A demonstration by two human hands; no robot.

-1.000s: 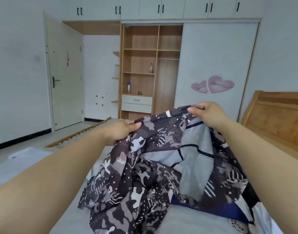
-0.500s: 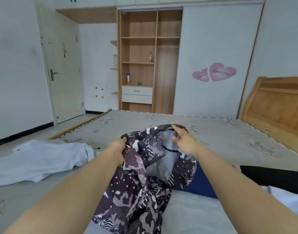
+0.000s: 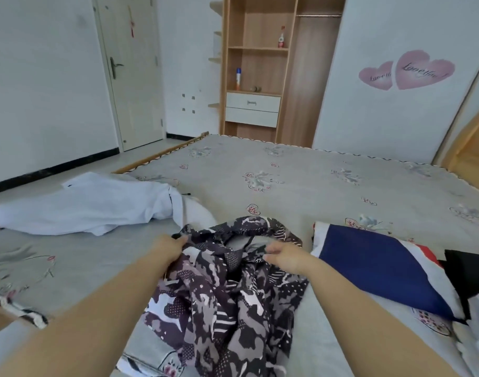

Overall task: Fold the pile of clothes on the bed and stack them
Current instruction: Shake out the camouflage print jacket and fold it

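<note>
Gripping the crumpled camouflage-patterned garment [image 3: 219, 289] at its upper edge, both hands were stretched out over the bed [image 3: 300, 180]. The left hand [image 3: 169, 247] had its fingers curled round a bunched fold at the garment's upper left, while the right hand [image 3: 283, 255] pinched the fabric beside the grey lining at the upper right. The garment lay in a loose heap on the floral grey bedsheet, between the two forearms and trailing toward the near edge. A white garment [image 3: 83, 205] lay spread flat to the left, near the bed's side. To the right, a navy, white and red garment [image 3: 382, 265] rested on the bed just beside the right forearm, with a black piece of clothing [image 3: 469, 273] touching its far right side. Beyond the bed stood a wooden wardrobe [image 3: 260, 63] with open shelves, and two pink heart stickers [image 3: 406, 70] showed on its white sliding door.
</note>
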